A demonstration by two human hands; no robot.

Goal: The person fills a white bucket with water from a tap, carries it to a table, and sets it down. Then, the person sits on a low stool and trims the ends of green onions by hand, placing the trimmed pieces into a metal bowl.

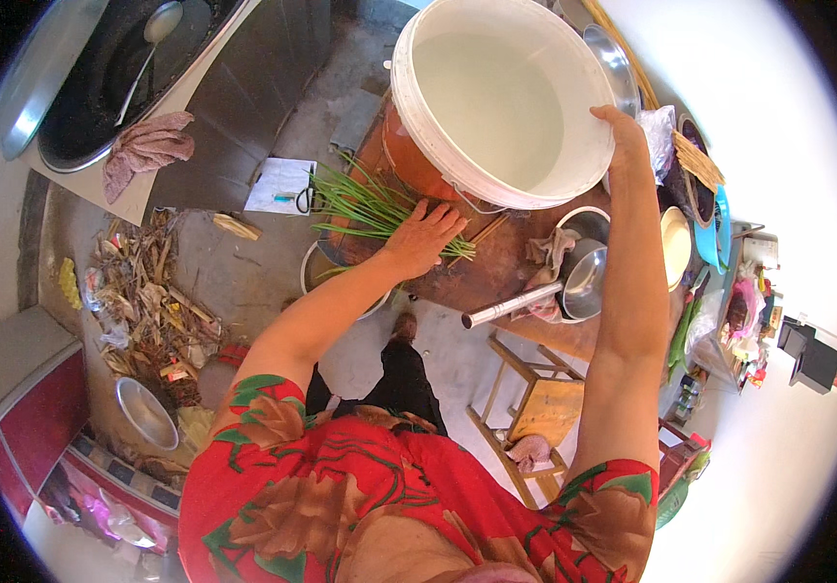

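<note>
Head view: one white bucket [496, 189], part-filled with cloudy liquid, stands at 1 o'clock on the brown table [438, 284], and one bunch of green stalks [360, 212] lies at 11 o'clock, just beside it. Of the two hands, the right hand [623, 136], at 2 o'clock, has its fingers pinching the bucket's rim; the left hand [426, 238], at 12 o'clock, lies palm down on the stalks, fingers slightly spread, and whether it grips them I cannot tell. One pair of scissors [304, 200] lies at 10 o'clock, by the stalk tips, against one white sheet [278, 185]. At 3 o'clock sits one long-handled metal pan [586, 282], its far side close to the right forearm, which crosses in front of that end of the table. One wooden stool [545, 408] stands between 4 and 5 o'clock. Farther off at 10 o'clock, one dark wok [88, 107] holds one spoon [159, 24], with one cloth [146, 151] at its edge. Dry husks [161, 311] litter the floor at 9 o'clock; one metal bowl [146, 413] lies at 8.
</note>
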